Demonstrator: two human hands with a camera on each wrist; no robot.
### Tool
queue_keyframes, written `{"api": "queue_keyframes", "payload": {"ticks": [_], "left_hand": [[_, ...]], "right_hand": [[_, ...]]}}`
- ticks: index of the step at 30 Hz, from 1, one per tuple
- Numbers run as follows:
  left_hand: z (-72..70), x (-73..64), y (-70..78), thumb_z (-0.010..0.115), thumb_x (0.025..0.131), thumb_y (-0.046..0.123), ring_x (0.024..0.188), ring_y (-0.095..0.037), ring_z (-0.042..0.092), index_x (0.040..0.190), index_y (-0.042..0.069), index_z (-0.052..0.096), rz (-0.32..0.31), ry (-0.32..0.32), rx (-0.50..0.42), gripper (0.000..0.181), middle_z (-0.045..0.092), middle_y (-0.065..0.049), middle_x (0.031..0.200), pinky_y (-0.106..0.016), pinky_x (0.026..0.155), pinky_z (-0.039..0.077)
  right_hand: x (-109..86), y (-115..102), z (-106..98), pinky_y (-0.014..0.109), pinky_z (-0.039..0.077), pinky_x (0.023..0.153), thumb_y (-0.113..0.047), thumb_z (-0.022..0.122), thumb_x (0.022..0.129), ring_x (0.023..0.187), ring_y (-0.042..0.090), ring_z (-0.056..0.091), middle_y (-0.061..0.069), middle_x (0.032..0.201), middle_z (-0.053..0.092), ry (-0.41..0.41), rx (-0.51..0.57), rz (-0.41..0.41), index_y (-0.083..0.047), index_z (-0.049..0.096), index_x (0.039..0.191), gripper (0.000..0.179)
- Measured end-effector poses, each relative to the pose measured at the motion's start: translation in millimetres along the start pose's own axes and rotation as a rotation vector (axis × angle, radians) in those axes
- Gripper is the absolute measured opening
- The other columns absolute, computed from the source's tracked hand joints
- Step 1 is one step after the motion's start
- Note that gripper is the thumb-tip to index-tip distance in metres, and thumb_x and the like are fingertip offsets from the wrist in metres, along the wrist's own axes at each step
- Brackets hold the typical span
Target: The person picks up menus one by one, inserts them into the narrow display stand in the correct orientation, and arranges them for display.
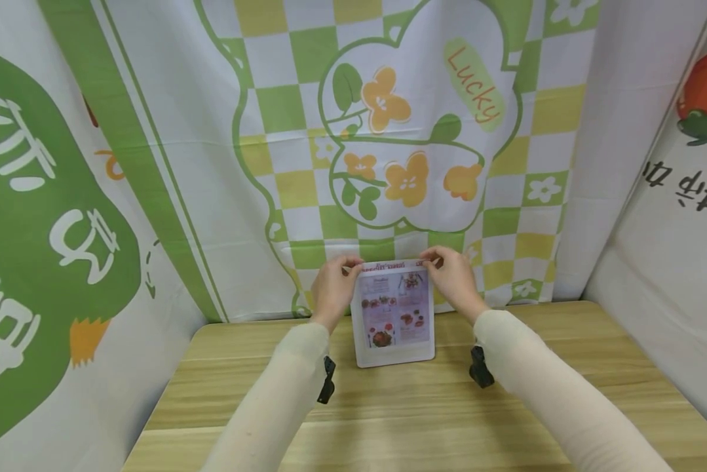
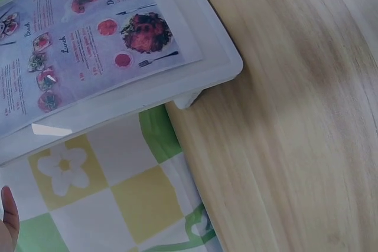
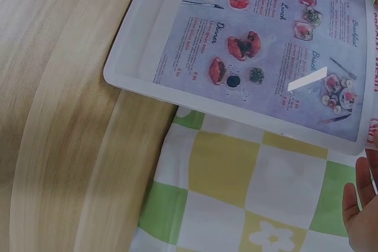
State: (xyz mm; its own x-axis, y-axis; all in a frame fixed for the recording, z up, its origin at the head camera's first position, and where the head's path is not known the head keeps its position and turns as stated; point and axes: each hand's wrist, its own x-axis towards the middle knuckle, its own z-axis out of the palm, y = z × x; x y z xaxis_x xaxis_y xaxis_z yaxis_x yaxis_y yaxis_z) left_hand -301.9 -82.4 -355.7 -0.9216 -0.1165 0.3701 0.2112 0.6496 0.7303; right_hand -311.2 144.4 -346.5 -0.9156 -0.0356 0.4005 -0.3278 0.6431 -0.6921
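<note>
A white-framed menu board (image 1: 393, 357) stands on the table, leaning back slightly toward the fabric wall. Its printed sheet (image 2: 77, 51) shows dishes under Breakfast, Lunch and Dinner headings. My left hand (image 1: 333, 288) pinches the upper left corner between thumb and fingers, while my right hand (image 1: 452, 278) pinches the upper right corner. Behind the lower edge, the left wrist view shows a small white foot (image 2: 188, 98) touching the table. Only part of the right hand (image 3: 363, 210) enters the right wrist view, at its right edge.
The wooden table (image 1: 253, 406) ends at a green and yellow checked cloth backdrop (image 1: 297, 147) close behind the board. Printed cloth walls (image 1: 52, 216) rise at both sides. Black wrist cameras (image 1: 481, 367) hang below the sleeves.
</note>
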Motion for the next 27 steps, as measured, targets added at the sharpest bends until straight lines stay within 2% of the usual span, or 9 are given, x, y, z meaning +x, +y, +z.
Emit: {"api": "queue_keyframes", "payload": {"ticks": [5, 11, 14, 20, 27], "left_hand": [[1.4, -0.7, -5.0, 0.069, 0.094, 0.026, 0.085, -0.014, 0.060, 0.103, 0.021, 0.074, 0.029, 0.001, 0.029, 0.011, 0.069, 0.005, 0.104, -0.031, 0.068, 0.048], [3.0, -5.7, -8.8, 0.069, 0.094, 0.027, 0.088, -0.014, 0.059, 0.104, 0.021, 0.075, 0.029, -0.023, 0.032, 0.013, 0.067, 0.004, 0.106, -0.031, 0.070, 0.048], [2.1, -9.0, -10.1, 0.068, 0.095, 0.026, 0.095, -0.017, 0.058, 0.107, 0.020, 0.074, 0.047, -0.032, 0.022, 0.015, 0.066, 0.002, 0.109, -0.034, 0.077, 0.049], [-0.1, -17.6, -14.7, 0.065, 0.097, 0.021, 0.112, -0.023, 0.056, 0.120, 0.014, 0.070, 0.130, -0.047, -0.003, 0.025, 0.064, -0.003, 0.120, -0.043, 0.098, 0.045], [-0.9, -25.4, -18.4, 0.065, 0.096, 0.020, 0.129, -0.028, 0.049, 0.130, 0.012, 0.064, 0.193, -0.040, 0.056, 0.034, 0.057, -0.006, 0.137, -0.049, 0.108, 0.038]], "right_hand": [[-0.7, 3.1, 1.6, 0.040, 0.051, 0.077, -0.004, 0.067, 0.092, 0.089, 0.026, 0.060, 0.012, 0.102, 0.068, 0.012, -0.032, -0.035, -0.004, 0.072, 0.104, 0.013], [-6.5, 9.2, 2.8, 0.048, 0.048, 0.087, -0.005, 0.067, 0.092, 0.100, 0.032, 0.058, 0.014, 0.107, 0.065, -0.009, -0.078, -0.067, -0.004, 0.072, 0.106, 0.014], [-10.2, 11.6, 2.6, 0.050, 0.048, 0.088, -0.006, 0.066, 0.093, 0.103, 0.033, 0.057, 0.015, 0.110, 0.064, -0.021, -0.085, -0.073, -0.004, 0.072, 0.109, 0.017], [-16.1, 14.9, -0.7, 0.051, 0.049, 0.090, -0.005, 0.066, 0.093, 0.108, 0.033, 0.057, 0.017, 0.123, 0.061, -0.055, -0.104, -0.113, -0.006, 0.069, 0.119, 0.026], [-25.3, 22.3, -6.8, 0.054, 0.042, 0.103, -0.002, 0.063, 0.095, 0.123, 0.036, 0.054, 0.018, 0.138, 0.056, -0.098, -0.079, -0.190, -0.003, 0.061, 0.131, 0.036]]}}
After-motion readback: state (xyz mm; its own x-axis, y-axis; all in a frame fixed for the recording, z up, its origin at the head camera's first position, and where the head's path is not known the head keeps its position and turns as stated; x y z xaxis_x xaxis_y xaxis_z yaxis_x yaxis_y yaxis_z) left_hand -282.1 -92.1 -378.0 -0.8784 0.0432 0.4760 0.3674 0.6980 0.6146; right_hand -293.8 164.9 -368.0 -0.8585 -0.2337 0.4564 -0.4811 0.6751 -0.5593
